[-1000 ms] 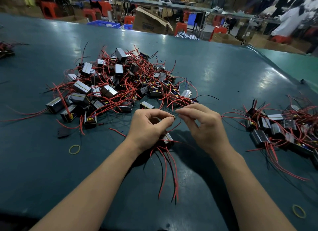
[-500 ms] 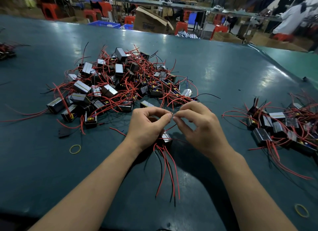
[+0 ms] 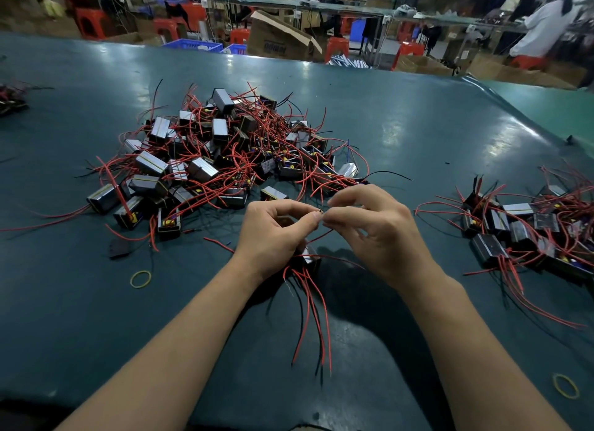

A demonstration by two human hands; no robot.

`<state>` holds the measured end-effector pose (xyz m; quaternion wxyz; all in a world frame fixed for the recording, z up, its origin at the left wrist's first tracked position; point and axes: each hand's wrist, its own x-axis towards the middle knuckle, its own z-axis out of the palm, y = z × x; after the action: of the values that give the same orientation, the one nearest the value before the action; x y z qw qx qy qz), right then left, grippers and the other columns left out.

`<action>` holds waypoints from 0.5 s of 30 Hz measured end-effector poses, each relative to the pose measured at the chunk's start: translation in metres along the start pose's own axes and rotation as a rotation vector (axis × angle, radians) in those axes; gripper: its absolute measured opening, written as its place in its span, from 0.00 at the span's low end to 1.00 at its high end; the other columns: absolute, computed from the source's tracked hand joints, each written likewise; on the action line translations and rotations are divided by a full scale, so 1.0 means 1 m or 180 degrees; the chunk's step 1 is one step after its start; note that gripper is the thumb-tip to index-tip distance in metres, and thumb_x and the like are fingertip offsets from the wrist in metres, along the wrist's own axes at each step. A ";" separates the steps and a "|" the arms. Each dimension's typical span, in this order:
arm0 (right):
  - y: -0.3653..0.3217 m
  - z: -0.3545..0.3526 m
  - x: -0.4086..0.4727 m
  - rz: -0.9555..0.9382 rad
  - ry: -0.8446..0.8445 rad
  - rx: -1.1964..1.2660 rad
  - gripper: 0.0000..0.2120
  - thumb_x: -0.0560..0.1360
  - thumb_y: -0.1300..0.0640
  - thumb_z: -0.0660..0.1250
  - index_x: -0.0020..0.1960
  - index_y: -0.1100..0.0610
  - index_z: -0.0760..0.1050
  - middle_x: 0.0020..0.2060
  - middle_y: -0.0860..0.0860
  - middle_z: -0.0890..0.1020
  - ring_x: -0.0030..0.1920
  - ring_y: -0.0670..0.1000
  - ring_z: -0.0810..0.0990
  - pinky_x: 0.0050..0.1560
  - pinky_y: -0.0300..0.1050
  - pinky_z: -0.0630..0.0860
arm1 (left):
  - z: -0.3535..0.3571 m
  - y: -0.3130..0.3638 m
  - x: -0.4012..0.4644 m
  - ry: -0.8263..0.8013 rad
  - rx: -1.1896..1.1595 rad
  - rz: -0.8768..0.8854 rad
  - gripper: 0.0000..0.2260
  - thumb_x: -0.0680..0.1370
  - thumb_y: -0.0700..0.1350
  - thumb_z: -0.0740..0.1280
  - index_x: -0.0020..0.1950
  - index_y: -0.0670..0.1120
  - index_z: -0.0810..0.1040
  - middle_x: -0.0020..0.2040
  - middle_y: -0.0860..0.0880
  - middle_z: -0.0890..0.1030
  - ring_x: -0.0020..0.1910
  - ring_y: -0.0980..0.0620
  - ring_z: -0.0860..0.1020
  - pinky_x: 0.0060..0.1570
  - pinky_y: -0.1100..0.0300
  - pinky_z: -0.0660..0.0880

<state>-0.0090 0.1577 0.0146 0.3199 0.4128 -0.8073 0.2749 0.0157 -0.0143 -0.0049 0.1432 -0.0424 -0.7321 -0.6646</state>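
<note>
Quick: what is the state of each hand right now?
Left hand: closed, pinching the end of a red wire between thumb and forefinger.
Right hand: closed, pinching the same wire end.

Big messy pile of little boxes point(image 3: 225, 154) with red leads sat mid-table point(image 3: 418, 125), a smaller pile point(image 3: 527, 228) off to the right. One yellow rubber band point(image 3: 140, 279) lay left, another point(image 3: 565, 385) near right. Behind were an open cardboard box point(image 3: 276, 42), red stools point(image 3: 336, 46) and blue crates point(image 3: 193, 46).
</note>
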 end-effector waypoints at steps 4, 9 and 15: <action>0.003 -0.001 0.004 -0.0192 -0.0071 0.0035 0.03 0.70 0.67 0.75 0.43 0.62 0.84 0.46 0.57 0.85 0.43 0.58 0.83 0.42 0.52 0.80 | -0.001 -0.001 0.001 -0.0047 0.0025 0.0049 0.08 0.73 0.36 0.73 0.39 0.48 0.85 0.34 0.42 0.83 0.27 0.50 0.78 0.30 0.60 0.74; 0.003 -0.002 0.007 -0.0172 -0.0266 0.0036 0.04 0.70 0.68 0.75 0.45 0.62 0.85 0.39 0.56 0.84 0.37 0.57 0.82 0.36 0.51 0.79 | 0.000 -0.001 0.002 -0.0233 0.0203 0.0094 0.06 0.73 0.35 0.73 0.41 0.46 0.85 0.33 0.49 0.83 0.29 0.55 0.76 0.31 0.65 0.71; 0.005 -0.005 0.011 0.0045 -0.0389 0.0042 0.02 0.69 0.65 0.76 0.41 0.62 0.84 0.35 0.55 0.83 0.34 0.56 0.80 0.34 0.50 0.78 | -0.001 0.001 0.001 -0.0304 0.0234 0.0081 0.04 0.73 0.34 0.72 0.43 0.42 0.85 0.35 0.36 0.82 0.26 0.56 0.75 0.29 0.65 0.72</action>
<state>-0.0170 0.1586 0.0250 0.2654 0.4252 -0.8263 0.2568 0.0154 -0.0149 -0.0042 0.1180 -0.0781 -0.7614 -0.6327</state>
